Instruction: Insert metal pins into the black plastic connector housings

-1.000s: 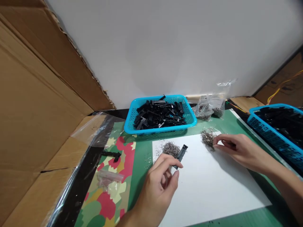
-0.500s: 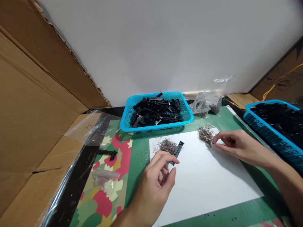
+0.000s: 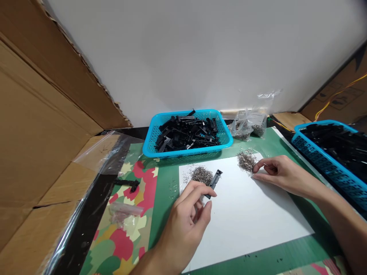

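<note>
My left hand (image 3: 191,217) is closed on a narrow black plastic part (image 3: 215,179), which sticks up past the fingers at a tilt. Just behind that hand lies a pile of small metal pieces (image 3: 202,174), perhaps tiny springs or pins. My right hand (image 3: 276,173) has thumb and forefinger pinched at the edge of a second pile of small metal pieces (image 3: 246,160). Whatever sits between those fingertips is too small to name. Both piles rest on a white sheet (image 3: 243,217).
A blue basket (image 3: 187,154) of black parts stands behind the sheet, another blue basket (image 3: 329,158) at right. Clear bags (image 3: 242,128) of metal pieces lean near the wall. At left are a loose black part (image 3: 127,184), a plastic bag (image 3: 126,214) and cardboard (image 3: 43,133).
The whole view has shifted slightly. My right hand stays at the right pile with its fingertips pinched, and my left hand keeps the black part in nearly the same pose.
</note>
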Tool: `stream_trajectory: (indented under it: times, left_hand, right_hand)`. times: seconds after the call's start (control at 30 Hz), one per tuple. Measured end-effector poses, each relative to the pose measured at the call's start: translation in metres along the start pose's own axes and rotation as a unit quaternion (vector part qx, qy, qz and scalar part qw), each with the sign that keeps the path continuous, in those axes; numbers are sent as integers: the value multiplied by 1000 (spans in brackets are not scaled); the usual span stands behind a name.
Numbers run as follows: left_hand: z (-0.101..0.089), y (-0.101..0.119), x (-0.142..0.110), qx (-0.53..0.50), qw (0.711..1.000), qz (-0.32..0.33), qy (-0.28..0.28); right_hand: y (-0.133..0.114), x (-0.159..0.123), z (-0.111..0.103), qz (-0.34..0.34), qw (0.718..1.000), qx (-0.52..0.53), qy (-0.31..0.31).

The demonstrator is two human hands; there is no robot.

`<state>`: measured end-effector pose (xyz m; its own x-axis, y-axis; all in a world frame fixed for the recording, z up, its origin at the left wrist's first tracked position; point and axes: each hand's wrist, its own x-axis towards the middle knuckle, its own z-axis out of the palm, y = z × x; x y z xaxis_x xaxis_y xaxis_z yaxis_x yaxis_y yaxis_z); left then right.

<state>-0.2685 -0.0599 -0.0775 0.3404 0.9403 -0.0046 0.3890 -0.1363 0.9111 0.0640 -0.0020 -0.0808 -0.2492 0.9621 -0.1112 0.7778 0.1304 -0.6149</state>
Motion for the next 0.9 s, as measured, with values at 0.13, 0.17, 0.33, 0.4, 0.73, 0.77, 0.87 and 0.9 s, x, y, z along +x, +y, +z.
stream_trajectory:
  times: [0.13, 0.17, 0.33, 0.4, 0.73, 0.77, 0.87, 0.9]
  left_hand:
    - [0, 1, 0, 1, 1000, -1, -5]
    - [0, 1, 0, 1, 1000, -2, -6]
    - [1, 1, 0, 4, 1000, 0, -7]
    - [1, 0, 0, 5, 1000, 2, -9]
    - [1, 0, 0, 14, 1000, 12, -17]
    - [1, 1, 0, 15, 1000, 12, -16]
    - [0, 1, -1, 17, 1000, 13, -16]
    - [0, 1, -1, 17, 1000, 13, -17]
  right_hand:
    - [-4, 1, 1, 1, 1000, 1, 0]
    - [-5, 1, 0, -2, 1000, 3, -4]
    - [-3, -3, -5, -7, 1000, 23, -7]
    - [1, -4, -7, -3, 999, 34, 1]
    - [2, -4, -7, 16, 999, 35, -1]
    - [2, -4, -7, 13, 999, 43, -3]
    - [2, -6, -5, 10, 997, 77, -3]
    - [2, -6, -5, 11, 996, 87, -2]
